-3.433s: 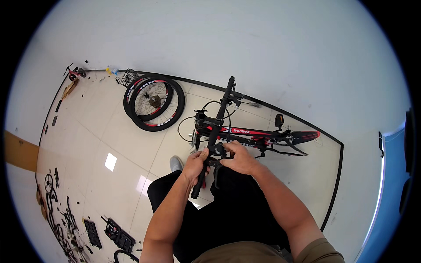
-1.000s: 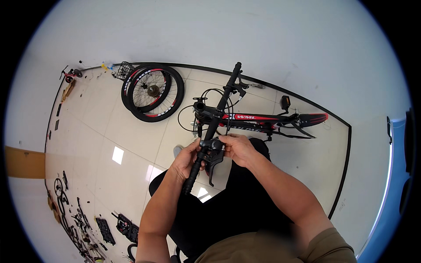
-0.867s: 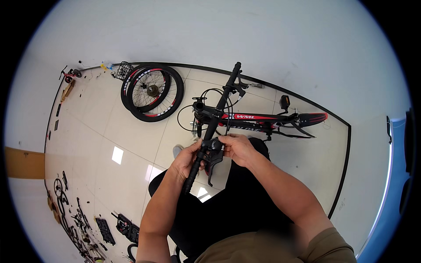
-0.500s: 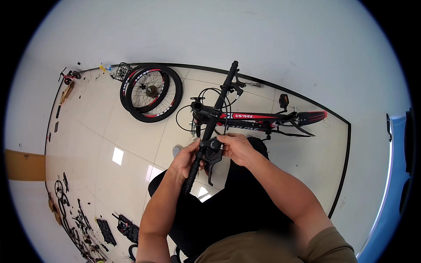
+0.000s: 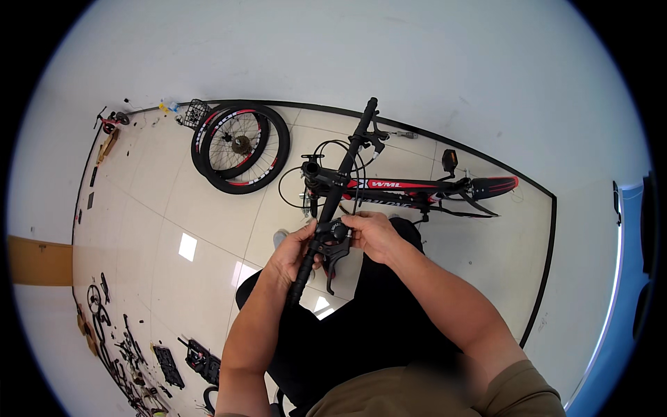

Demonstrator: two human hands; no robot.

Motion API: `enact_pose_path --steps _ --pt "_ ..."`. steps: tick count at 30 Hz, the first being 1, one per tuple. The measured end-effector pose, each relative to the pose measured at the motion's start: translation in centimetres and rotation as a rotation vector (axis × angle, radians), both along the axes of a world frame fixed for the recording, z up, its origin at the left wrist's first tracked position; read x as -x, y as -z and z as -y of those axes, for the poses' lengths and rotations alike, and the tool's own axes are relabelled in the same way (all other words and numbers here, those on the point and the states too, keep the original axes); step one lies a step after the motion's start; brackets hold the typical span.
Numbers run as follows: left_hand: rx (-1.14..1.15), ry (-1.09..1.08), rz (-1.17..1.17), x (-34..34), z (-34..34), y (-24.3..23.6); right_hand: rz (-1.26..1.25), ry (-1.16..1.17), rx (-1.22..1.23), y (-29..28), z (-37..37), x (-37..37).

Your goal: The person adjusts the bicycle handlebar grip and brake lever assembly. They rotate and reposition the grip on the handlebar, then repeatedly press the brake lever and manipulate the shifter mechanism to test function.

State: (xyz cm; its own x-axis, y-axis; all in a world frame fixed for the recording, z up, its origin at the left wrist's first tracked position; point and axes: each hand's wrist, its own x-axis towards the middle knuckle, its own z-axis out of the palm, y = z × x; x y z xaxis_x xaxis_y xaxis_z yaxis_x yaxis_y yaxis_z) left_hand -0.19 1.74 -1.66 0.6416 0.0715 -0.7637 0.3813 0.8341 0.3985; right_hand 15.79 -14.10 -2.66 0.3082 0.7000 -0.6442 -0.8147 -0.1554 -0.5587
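Observation:
My left hand (image 5: 295,254) is wrapped round the near part of the black handlebar (image 5: 347,167), its thumb beside the clamp of the brake-and-shifter unit. My right hand (image 5: 369,235) grips that black brake-and-shifter unit (image 5: 333,238), thumb on its round housing and fingers partly hidden underneath; the brake lever hangs downward. The bar is joined at a stem to a black and red bicycle frame (image 5: 385,184) lying across in front of me, with loops of cable round the stem and a pedal (image 5: 449,162) sticking up toward the wall.
Two wheels (image 5: 238,161) lie overlapped at upper left, beside a wire basket (image 5: 196,115). Small red bike (image 5: 111,125) in the far left corner. Many loose bike parts and a dark tool case (image 5: 167,365) lie at lower left. Walls surround the tiled floor (image 5: 153,194).
Over the last second both hands and the handlebar have shifted very slightly left, keeping their hold. Since the oldest frame, the right hand and shifter unit sit higher in the picture.

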Motion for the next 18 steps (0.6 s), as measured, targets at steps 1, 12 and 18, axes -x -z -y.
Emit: enact_pose_path --steps 1,12,18 --pt "-0.012 0.002 -0.010 -0.01 -0.11 -0.12 -0.003 0.004 0.007 -0.17 -0.13 0.07" --pt "-0.027 -0.010 0.024 -0.05 0.30 -0.05 0.021 -0.011 -0.026 -0.06 -0.02 -0.24" --pt "-0.075 0.015 0.010 0.06 0.04 -0.18 0.003 0.011 -0.026 0.09 -0.02 -0.09"
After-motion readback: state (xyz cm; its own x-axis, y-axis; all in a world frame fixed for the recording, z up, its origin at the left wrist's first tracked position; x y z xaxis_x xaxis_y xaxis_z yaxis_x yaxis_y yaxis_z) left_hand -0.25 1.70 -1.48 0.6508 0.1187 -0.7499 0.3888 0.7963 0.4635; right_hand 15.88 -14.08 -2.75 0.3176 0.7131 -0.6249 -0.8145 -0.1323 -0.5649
